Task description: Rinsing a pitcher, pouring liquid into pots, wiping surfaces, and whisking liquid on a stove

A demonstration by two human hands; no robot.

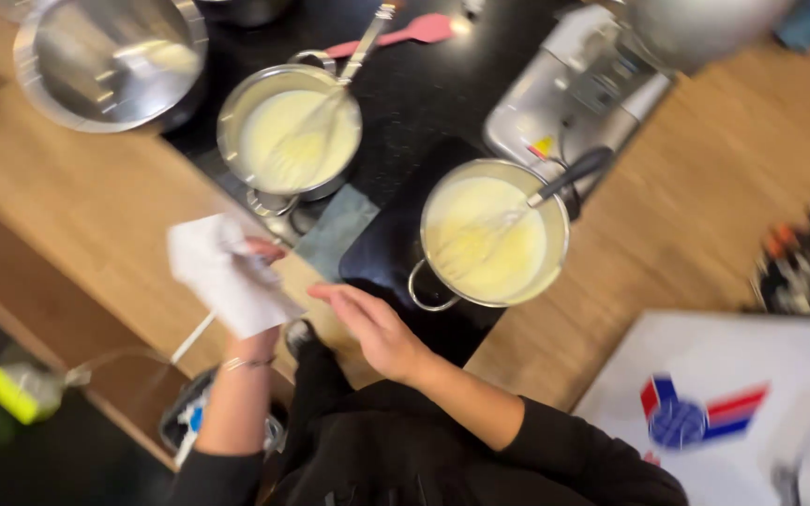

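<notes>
My left hand point(257, 255) is closed on a crumpled white paper towel point(222, 272) above the wooden counter point(96, 206). Just to its right, my right hand point(372, 323) lies open and flat, fingers pointing left, at the near edge of a black mat point(386, 253). On that mat, close to my right hand, stands a steel pot point(494, 234) of pale yellow cream with a black-handled whisk point(555, 183) in it. A second steel pot point(288, 131) holds the same cream and a metal whisk point(358, 52); it sits farther back on the black cooktop.
An empty steel bowl point(110, 61) stands at the back left. A pink spatula point(405, 33) lies behind the pots, and a silver appliance point(574, 84) sits at the back right. A grey cloth point(335, 230) lies between the pots. A white board with a red-blue mark point(705, 412) is near right.
</notes>
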